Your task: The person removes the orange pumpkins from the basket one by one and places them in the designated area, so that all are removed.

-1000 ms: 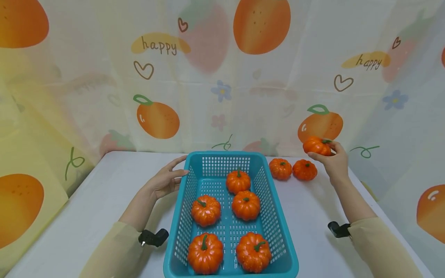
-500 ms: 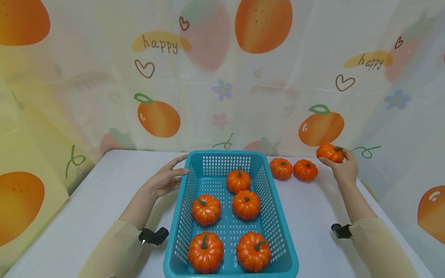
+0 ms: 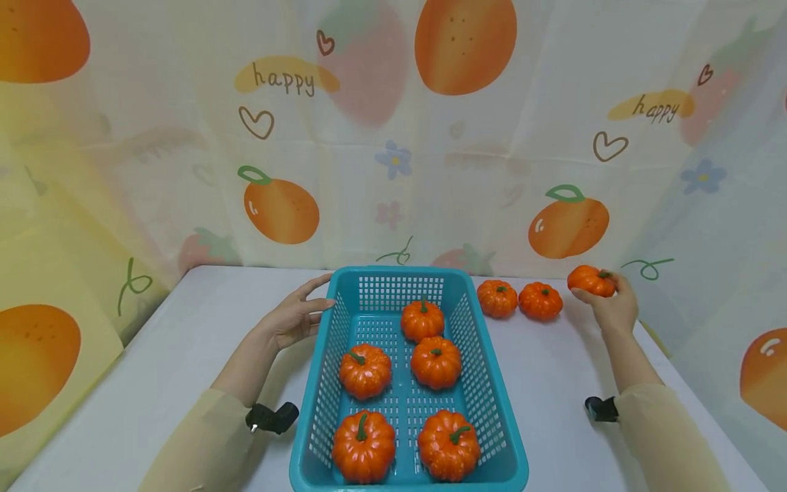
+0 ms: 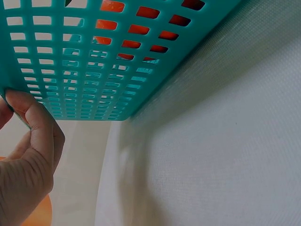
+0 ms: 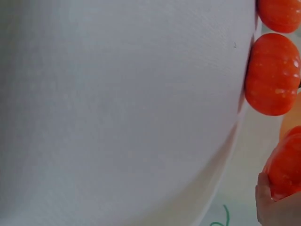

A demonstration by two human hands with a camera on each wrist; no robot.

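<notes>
One glossy orange, ribbed near-left pumpkin [image 3: 364, 447] with a curved green stem sits inside the near end of the long, teal, plastic lattice basket [image 3: 399, 271], and a like near-right pumpkin [image 3: 449, 445] sits across from it. Further along the basket's floor we see a middle-left pumpkin [image 3: 365, 372] and a middle-right pumpkin [image 3: 436, 363]; just past the latter stands the far pumpkin [image 3: 422, 322], so close that we cannot tell whether the two touch. A white, flat desk [image 3: 547, 410] carries the basket.

At the basket's left side, toward its far end, the person's left hand [image 3: 295, 322] grips the rim between thumb and fingers. Right of the basket's far end, the inner pumpkin [image 3: 497, 298] rests just beside the wall, with the outer pumpkin [image 3: 540, 302] next to it. Farther right of the basket, the right hand [image 3: 619, 307] holds the lifted pumpkin [image 3: 587, 279] above the desk, thumb and fingers round it. Behind the basket hangs a pale, fruit-printed cloth [image 3: 350, 212].

We judge that the shiny, rounded skin could slip if that grip slackened, and a pumpkin dropped near the desk's edge could roll off. Lowered too close, it could knock the outer pumpkin. A tug on the rim would likely shift the basket.
</notes>
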